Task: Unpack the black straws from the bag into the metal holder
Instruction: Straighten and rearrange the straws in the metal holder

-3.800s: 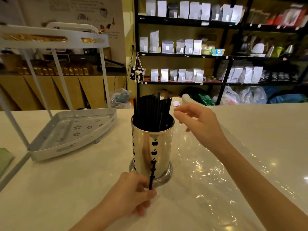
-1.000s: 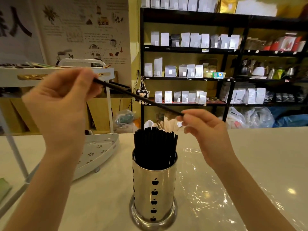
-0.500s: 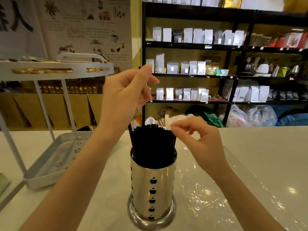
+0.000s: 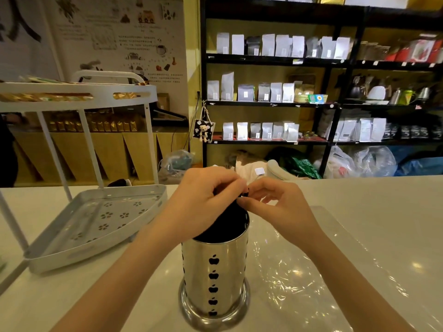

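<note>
A shiny metal holder (image 4: 214, 271) with apple-shaped cutouts stands on the white counter in front of me. Black straws (image 4: 226, 224) fill it, their tops mostly hidden behind my hands. My left hand (image 4: 203, 204) rests over the straw tops from the left, fingers curled around them. My right hand (image 4: 275, 207) comes in from the right and pinches the tips of the straws at the bundle's top. The clear plastic bag (image 4: 299, 271) lies flat and crinkled on the counter to the right of the holder.
A white two-tier corner rack (image 4: 96, 224) stands on the counter to the left, its lower tray close to my left forearm. Beyond the counter are black shelves (image 4: 275, 101) with pouches and a few plastic bags on the floor.
My left hand has come down from above the holder onto the straw tops. My right hand has moved in to meet it at the top of the bundle.
</note>
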`<action>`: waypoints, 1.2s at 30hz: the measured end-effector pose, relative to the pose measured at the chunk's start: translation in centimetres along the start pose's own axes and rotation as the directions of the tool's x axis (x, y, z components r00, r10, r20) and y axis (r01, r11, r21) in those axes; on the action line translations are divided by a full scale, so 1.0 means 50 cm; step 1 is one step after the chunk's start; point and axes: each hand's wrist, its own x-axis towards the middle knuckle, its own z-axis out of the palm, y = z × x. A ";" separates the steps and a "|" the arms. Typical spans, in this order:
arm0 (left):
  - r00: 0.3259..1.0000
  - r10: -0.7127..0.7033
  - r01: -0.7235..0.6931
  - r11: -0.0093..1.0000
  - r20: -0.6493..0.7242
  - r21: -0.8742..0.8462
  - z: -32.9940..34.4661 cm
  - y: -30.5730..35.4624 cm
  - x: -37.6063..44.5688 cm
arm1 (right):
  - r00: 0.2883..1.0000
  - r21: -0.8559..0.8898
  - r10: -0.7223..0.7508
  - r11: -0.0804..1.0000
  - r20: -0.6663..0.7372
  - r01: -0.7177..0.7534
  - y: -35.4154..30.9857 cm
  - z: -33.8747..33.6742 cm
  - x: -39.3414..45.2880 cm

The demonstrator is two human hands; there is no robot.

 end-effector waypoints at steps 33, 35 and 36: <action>0.965 -0.213 0.200 0.975 -0.152 -0.096 -0.057 -0.047 -0.040 | 0.983 -0.362 -0.165 0.915 0.076 0.181 -0.045 0.014 0.029; 0.967 -0.210 0.203 0.977 -0.145 -0.060 -0.055 -0.046 -0.040 | 0.983 -0.367 -0.152 0.913 0.102 0.179 -0.048 0.016 0.028; 0.967 -0.211 0.206 0.977 -0.141 -0.050 -0.054 -0.046 -0.039 | 0.982 -0.375 -0.149 0.909 0.117 0.183 -0.049 0.018 0.028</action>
